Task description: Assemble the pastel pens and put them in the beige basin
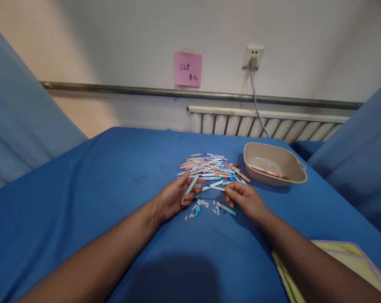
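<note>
A pile of pens in white, blue and orange lies on the blue cloth in front of me. My left hand is closed around a pale blue pen barrel, held tilted. My right hand pinches something thin and white at the near edge of the pile. Between the hands lie a teal pen and several small white and blue pen parts.
A beige tub with an orange pen inside stands right of the pile. Behind are a wall with a pink note, a socket with a cable and a radiator. A yellow cloth lies under my right forearm.
</note>
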A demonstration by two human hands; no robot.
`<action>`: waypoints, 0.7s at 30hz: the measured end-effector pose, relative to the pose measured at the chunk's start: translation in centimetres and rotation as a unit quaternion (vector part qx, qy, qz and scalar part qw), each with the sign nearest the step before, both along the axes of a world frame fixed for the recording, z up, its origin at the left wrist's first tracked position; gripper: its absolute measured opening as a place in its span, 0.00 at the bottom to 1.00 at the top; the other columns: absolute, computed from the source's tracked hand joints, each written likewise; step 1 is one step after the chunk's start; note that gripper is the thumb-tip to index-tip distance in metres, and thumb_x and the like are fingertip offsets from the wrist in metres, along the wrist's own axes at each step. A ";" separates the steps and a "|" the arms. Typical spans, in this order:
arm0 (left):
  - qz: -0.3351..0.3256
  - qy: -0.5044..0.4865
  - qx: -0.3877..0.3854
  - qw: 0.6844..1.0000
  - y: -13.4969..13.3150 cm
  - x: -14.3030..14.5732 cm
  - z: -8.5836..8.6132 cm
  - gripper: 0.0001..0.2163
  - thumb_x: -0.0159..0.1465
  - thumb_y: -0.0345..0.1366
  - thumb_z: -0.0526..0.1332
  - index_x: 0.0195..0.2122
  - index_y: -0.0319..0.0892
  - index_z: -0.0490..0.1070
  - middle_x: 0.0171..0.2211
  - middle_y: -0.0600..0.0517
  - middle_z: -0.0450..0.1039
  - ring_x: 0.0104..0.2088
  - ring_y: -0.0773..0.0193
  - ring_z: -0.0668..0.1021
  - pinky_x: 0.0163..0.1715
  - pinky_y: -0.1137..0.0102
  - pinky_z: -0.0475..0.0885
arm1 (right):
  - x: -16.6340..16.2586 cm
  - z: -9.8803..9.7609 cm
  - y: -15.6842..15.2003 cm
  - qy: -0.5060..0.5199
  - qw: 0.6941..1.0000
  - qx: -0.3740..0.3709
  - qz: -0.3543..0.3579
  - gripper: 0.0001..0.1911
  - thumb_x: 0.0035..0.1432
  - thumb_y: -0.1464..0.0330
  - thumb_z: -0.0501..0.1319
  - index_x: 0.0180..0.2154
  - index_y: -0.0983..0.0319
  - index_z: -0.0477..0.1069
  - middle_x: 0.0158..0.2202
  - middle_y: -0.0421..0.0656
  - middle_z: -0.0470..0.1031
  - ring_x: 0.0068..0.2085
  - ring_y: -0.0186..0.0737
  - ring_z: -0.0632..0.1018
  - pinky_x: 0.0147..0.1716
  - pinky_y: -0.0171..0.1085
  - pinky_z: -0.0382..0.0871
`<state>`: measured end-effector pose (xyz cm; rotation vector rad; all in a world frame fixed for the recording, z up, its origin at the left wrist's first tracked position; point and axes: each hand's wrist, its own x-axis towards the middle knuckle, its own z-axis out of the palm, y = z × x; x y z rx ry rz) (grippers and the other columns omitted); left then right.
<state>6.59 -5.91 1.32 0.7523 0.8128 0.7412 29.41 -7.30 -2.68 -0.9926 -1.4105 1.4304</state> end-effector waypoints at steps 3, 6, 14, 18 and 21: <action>-0.017 -0.109 -0.068 0.992 0.2 -0.2 -0.2 0.17 0.68 0.41 0.48 0.43 0.32 0.69 0.30 0.47 0.69 0.21 0.72 0.69 0.17 0.79 0.65 | 0.2 -0.2 0.1 0.034 0.999 -0.020 -0.006 0.17 0.52 0.55 0.62 0.30 0.63 0.69 0.22 0.37 0.68 0.21 0.28 0.66 0.22 0.30 0.58; -0.009 -0.146 -0.085 0.986 0.2 -0.2 -0.4 0.12 0.68 0.32 0.50 0.42 0.31 0.69 0.33 0.45 0.71 0.27 0.69 0.74 0.27 0.76 0.72 | 0.4 -0.2 0.2 0.050 0.998 -0.026 -0.016 0.17 0.51 0.55 0.63 0.29 0.63 0.70 0.22 0.37 0.68 0.21 0.28 0.66 0.22 0.30 0.57; 0.057 -0.093 -0.038 0.993 -0.2 0.3 -0.5 0.06 0.64 0.23 0.55 0.40 0.31 0.70 0.33 0.44 0.75 0.31 0.65 0.79 0.34 0.71 0.77 | 0.4 0.0 0.2 0.018 0.999 -0.018 -0.022 0.18 0.51 0.54 0.63 0.28 0.63 0.69 0.22 0.37 0.68 0.21 0.29 0.66 0.23 0.31 0.58; 0.092 -0.078 -0.039 0.992 -0.1 0.3 -0.5 0.05 0.63 0.22 0.55 0.38 0.31 0.69 0.33 0.43 0.76 0.32 0.61 0.81 0.33 0.70 0.78 | 0.4 -0.1 0.3 -0.008 1.000 -0.003 -0.028 0.17 0.52 0.54 0.62 0.28 0.63 0.69 0.23 0.37 0.68 0.21 0.29 0.67 0.23 0.32 0.59; 0.121 -0.083 -0.066 0.987 0.1 0.4 -0.4 0.06 0.64 0.22 0.54 0.39 0.30 0.69 0.34 0.41 0.77 0.34 0.60 0.81 0.34 0.70 0.79 | 0.5 -0.1 0.3 -0.023 0.999 0.008 -0.033 0.17 0.51 0.54 0.62 0.28 0.62 0.69 0.23 0.37 0.68 0.21 0.29 0.67 0.23 0.32 0.59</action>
